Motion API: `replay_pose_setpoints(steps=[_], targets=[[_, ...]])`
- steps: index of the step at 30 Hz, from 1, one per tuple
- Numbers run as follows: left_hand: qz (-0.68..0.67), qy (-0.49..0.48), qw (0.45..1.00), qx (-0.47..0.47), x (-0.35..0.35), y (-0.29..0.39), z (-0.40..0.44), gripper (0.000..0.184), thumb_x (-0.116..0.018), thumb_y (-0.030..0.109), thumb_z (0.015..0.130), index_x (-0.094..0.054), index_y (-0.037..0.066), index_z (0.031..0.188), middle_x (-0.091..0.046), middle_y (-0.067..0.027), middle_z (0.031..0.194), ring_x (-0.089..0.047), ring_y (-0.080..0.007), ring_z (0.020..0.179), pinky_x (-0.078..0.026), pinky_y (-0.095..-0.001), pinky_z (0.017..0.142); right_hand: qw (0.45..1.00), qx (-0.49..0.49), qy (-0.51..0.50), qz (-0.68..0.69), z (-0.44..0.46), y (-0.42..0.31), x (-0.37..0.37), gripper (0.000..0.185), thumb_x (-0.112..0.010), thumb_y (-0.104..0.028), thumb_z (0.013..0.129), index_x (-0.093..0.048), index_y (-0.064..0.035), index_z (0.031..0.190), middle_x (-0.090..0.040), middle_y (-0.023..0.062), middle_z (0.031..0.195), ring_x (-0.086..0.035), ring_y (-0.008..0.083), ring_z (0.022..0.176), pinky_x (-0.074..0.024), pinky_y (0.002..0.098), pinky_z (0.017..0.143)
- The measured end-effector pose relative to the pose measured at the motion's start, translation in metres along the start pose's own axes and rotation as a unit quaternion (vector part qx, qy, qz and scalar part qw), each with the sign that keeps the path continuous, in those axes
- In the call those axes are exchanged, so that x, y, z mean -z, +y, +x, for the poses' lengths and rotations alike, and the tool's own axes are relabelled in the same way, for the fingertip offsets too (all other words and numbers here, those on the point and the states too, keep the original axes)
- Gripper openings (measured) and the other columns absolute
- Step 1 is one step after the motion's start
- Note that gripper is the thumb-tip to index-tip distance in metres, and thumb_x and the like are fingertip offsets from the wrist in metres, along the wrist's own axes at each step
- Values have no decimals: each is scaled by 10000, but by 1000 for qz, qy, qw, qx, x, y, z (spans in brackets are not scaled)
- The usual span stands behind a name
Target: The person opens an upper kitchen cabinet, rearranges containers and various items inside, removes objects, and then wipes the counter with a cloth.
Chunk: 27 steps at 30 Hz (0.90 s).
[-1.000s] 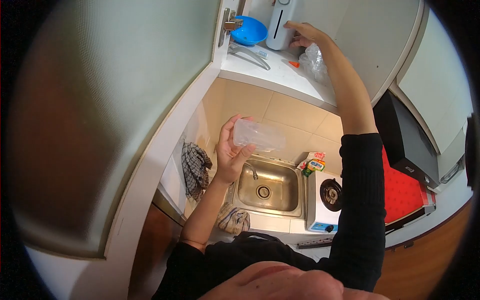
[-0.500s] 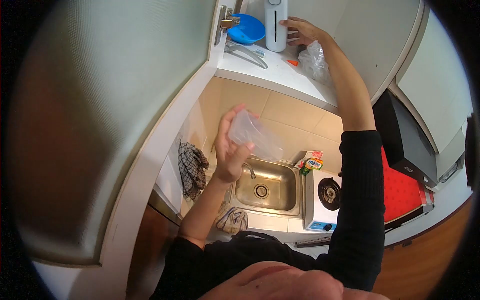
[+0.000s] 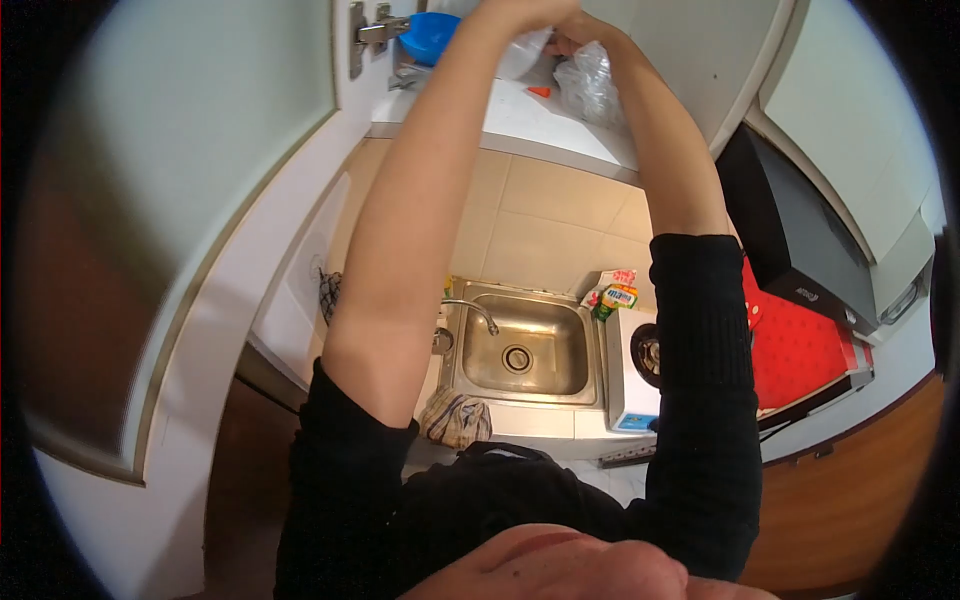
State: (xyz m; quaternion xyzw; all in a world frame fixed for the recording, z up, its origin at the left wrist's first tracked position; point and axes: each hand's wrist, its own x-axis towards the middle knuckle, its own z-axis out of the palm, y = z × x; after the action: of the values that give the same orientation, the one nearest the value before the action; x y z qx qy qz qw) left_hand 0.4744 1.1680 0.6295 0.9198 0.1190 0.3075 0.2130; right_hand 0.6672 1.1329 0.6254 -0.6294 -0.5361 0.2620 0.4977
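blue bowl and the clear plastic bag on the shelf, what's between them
In the head view, a translucent container and a small orange piece show between the blue bowl and the bag; the left arm crosses in front.

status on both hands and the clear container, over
Left hand and right hand high at shelf, grip unclear. Clear container partly hidden. Plastic bag close by right hand.
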Motion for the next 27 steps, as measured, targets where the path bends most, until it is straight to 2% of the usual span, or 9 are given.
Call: replay_pose_setpoints(steps=[2, 6, 8, 9, 11, 14, 20, 23, 27], targets=[[-39, -116, 989, 82, -3, -20, 32, 617, -612, 276, 694, -599, -36, 1226, -504, -293, 1341, -477, -374, 1265, -407, -438, 994, 1000, -11, -20, 15, 1, 5, 3, 519, -688, -259, 848, -513, -5, 1265, -572, 102, 1004, -596, 237, 829, -541, 344, 758], [-87, 11, 992, 94, -6, -43, 36, 674, -614, 254, 681, -540, -39, 1284, -471, -299, 1358, -471, -392, 1257, -424, -450, 987, 996, -48, -76, 29, 7, 14, 14, 396, -672, -231, 866, -602, -19, 1194, -621, 49, 852, -605, 188, 690, -544, 321, 679], [-152, 62, 972, 169, 3, -23, 2, 722, -619, 255, 680, -495, -41, 1327, -426, -306, 1394, -456, -417, 1264, -409, -465, 1006, 992, -64, -110, -7, 17, 20, 24, 375, -693, -208, 839, -632, -21, 1158, -646, 64, 849, -632, 190, 749, -545, 326, 698], [-140, 26, 974, 174, 9, -23, 2, 769, -618, 259, 684, -439, -44, 1368, -358, -305, 1445, -406, -431, 1301, -355, -502, 1049, 996, -46, -69, -32, 15, 18, 15, 389, -660, -159, 859, -594, -36, 1222, -631, 63, 955, -632, 182, 817, -542, 312, 749], [-170, 28, 974, 147, 12, -25, -4, 758, -620, 262, 684, -453, -35, 1361, -361, -305, 1445, -377, -425, 1324, -332, -518, 1055, 996, -16, 10, -84, 10, 21, -4, 456, -595, -60, 900, -518, -66, 1350, -601, 61, 1166, -632, 166, 952, -537, 283, 852], [-196, 21, 969, 150, 21, -49, 16, 734, -620, 272, 664, -503, -13, 1330, -364, -272, 1463, -333, -397, 1362, -273, -525, 1078, 997, -15, -20, -70, 10, 19, 1, 410, -571, 30, 885, -587, -63, 1284, -640, 43, 1078, -624, 137, 907, -536, 244, 813], [-189, 19, 975, 112, 27, -36, -8, 738, -608, 260, 628, -547, -1, 1316, -374, -232, 1481, -326, -368, 1374, -230, -503, 1101, 988, 8, -7, -154, 11, 22, -5, 290, -619, -8, 862, -678, -37, 1145, -678, 34, 989, -638, 121, 843, -534, 219, 720], [-182, 4, 979, 96, 24, -34, -12, 784, -611, 249, 628, -504, 7, 1365, -368, -229, 1487, -327, -358, 1382, -227, -480, 1118, 982, -1, -16, -190, 10, 21, -4, 318, -655, -34, 793, -708, -64, 1105, -710, 52, 967, -661, 138, 812, -523, 258, 750], [-208, 15, 973, 100, 20, -27, -13, 796, -614, 210, 646, -458, -6, 1396, -358, -230, 1493, -325, -351, 1392, -228, -443, 1138, 872, -35, -12, -489, 26, 32, -14, 288, -681, -37, 754, -696, 6, 1038, -708, 145, 944, -684, 218, 850, -536, 321, 720]])
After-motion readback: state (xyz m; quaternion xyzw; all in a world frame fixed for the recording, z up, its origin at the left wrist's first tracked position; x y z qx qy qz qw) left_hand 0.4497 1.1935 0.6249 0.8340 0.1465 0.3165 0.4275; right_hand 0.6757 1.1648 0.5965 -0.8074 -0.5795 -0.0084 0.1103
